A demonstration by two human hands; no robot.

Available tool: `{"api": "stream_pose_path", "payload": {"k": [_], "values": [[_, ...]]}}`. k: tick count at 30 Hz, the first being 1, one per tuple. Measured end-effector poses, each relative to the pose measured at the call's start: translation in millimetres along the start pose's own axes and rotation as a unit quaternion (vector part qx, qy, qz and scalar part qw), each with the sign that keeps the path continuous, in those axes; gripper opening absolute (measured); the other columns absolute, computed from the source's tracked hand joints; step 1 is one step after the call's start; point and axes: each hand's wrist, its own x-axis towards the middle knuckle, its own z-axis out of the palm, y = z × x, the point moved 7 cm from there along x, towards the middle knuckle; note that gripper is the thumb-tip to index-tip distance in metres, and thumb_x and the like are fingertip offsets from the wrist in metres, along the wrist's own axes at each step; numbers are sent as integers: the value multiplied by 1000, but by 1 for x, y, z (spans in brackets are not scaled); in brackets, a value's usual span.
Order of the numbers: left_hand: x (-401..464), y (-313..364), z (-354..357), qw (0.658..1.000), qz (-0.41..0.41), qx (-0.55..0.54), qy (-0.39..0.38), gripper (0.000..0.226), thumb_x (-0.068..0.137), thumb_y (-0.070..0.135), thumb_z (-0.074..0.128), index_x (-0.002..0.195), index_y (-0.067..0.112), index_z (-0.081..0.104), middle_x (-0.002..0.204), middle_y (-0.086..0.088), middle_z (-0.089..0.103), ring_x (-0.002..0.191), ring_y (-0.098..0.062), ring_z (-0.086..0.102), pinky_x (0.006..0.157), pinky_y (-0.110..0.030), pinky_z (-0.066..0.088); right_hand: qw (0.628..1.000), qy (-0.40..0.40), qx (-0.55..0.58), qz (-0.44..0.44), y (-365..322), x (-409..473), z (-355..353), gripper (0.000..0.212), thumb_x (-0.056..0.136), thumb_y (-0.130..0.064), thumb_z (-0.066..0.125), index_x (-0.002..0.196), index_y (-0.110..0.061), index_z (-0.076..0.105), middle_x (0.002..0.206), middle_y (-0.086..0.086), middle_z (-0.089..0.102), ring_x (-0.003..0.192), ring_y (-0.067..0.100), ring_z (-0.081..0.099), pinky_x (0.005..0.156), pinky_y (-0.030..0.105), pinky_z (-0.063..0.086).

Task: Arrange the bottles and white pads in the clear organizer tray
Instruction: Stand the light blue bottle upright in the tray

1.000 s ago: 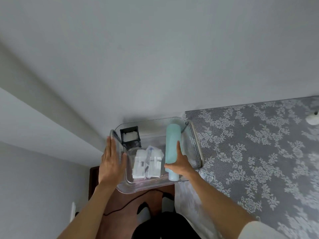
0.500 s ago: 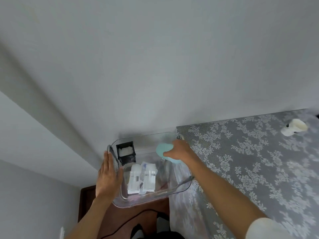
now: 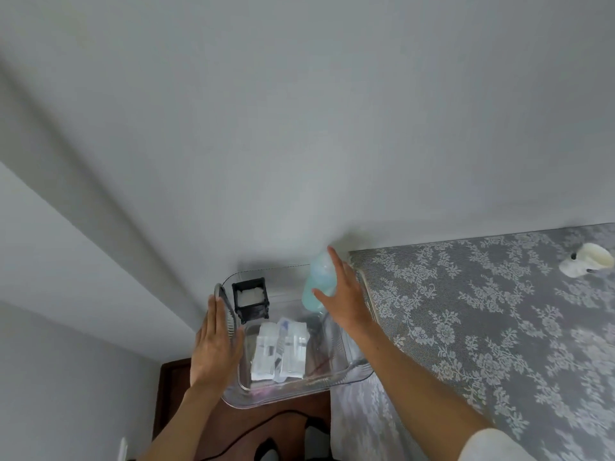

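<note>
From the head camera, a clear organizer tray (image 3: 346,382) sits at the left end of a surface covered with a grey floral lace tablecloth (image 3: 482,327), its near-left part overhanging dark red-brown flooring (image 3: 173,394) below, where a black cable (image 3: 253,430) runs. The left hand (image 3: 214,347) lies flat against the tray's left outer wall, fingers straight and close together, thumb hooked toward the rim beside a grey handle (image 3: 224,306); it presses rather than grips. The right hand (image 3: 346,302) reaches in over the tray's right side with fingers extended and loosely spread, the palm against a pale teal bottle (image 3: 317,286). The bottle stands tilted at the tray's far right corner, its upper end leaning toward the wall; motion blur makes it impossible to tell whether the fingers actually close on it or only rest against it. Inside the tray, at the far left corner, a small black open-topped holder (image 3: 250,299) stands with white pads (image 3: 248,296) showing in it. In the middle, within a smaller clear inner compartment, lie two white wrapped packets (image 3: 281,351) side by side, touching. Well to the right, on the tablecloth near the wall, a cream-white object (image 3: 585,264) lies on its side, its kind unclear. A pale sleeve (image 3: 492,447) shows at the lower right.
</note>
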Motion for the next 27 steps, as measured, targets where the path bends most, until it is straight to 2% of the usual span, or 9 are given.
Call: {"api": "stream_pose_path", "payload": {"k": [6, 9, 12, 14, 18, 27], "values": [[1, -2, 3, 1000, 1, 3, -1, 78, 98, 48, 39, 155, 16, -4, 163, -3, -6, 147, -24, 18, 115, -42, 28, 999, 39, 8, -31, 6, 1, -4, 96, 88, -19, 75, 152, -54, 13, 148, 7, 42, 128, 29, 53, 100, 42, 53], [1, -3, 4, 1000, 4, 4, 1, 78, 98, 49, 37, 155, 17, -4, 163, -2, -6, 146, -25, 20, 114, -43, 28, 998, 46, -3, -35, 15, 0, -9, 94, 88, -18, 74, 152, -53, 16, 143, 6, 44, 127, 27, 52, 103, 44, 53], [1, -4, 6, 1000, 1, 8, 1, 78, 98, 50, 37, 155, 19, -6, 162, 0, -9, 146, -24, 19, 115, -41, 26, 998, 58, 5, -38, 21, 0, -18, 94, 89, -15, 72, 148, -61, 15, 140, 6, 43, 123, 27, 56, 96, 45, 57], [1, -4, 6, 1000, -1, 11, 0, 78, 98, 50, 36, 155, 19, -6, 162, 0, -10, 146, -24, 19, 115, -41, 26, 998, 52, 2, -35, 21, 2, -19, 92, 88, -18, 73, 148, -60, 16, 142, 7, 41, 123, 28, 55, 95, 47, 58], [0, -4, 5, 1000, -3, 16, 0, 77, 98, 51, 35, 155, 18, -5, 163, -1, -8, 147, -23, 18, 116, -41, 26, 999, 44, 16, -25, 12, 10, -13, 89, 87, -26, 76, 150, -52, 19, 145, 9, 41, 128, 30, 52, 101, 48, 53], [0, -4, 5, 1000, -7, 12, -1, 76, 97, 55, 29, 155, 21, -8, 162, 2, -9, 148, -18, 10, 117, -40, 23, 998, 48, 16, -35, 25, 11, -22, 84, 92, -15, 70, 152, -46, 20, 152, 6, 34, 135, 32, 46, 104, 52, 51]]}}
